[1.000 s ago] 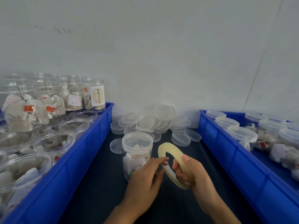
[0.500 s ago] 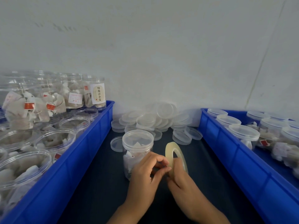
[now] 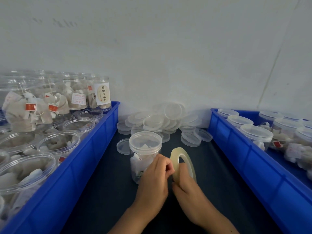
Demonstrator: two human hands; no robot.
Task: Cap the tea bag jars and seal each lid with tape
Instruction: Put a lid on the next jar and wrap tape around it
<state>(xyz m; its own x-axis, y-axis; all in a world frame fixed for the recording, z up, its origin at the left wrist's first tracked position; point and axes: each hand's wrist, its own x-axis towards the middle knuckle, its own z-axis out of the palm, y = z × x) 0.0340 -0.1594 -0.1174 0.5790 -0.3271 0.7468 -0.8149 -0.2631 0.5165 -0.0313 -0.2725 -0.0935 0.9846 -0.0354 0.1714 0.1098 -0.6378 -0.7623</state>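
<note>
The right hand [image 3: 187,188] gripped the tape roll [image 3: 183,162], standing it on edge, and the left hand [image 3: 154,181] had its fingertips curled in a pinch at the roll's near rim. Whether they had the tape end was too small to tell. The capped jar [image 3: 143,154] stood upright just behind the left hand, touching its knuckles. Loose lids [image 3: 162,120] were piled well beyond both hands; blue bins [image 3: 253,166] flanked them.

Count: two blue plastic bins, left [image 3: 94,149] and right [image 3: 253,159] edges of dark bench [image 3: 104,191]. One capped clear jar of tea bags [image 3: 143,154] between. One translucent tape roll [image 3: 183,159]. Loose clear lids [image 3: 162,120]: too many to count.
</note>
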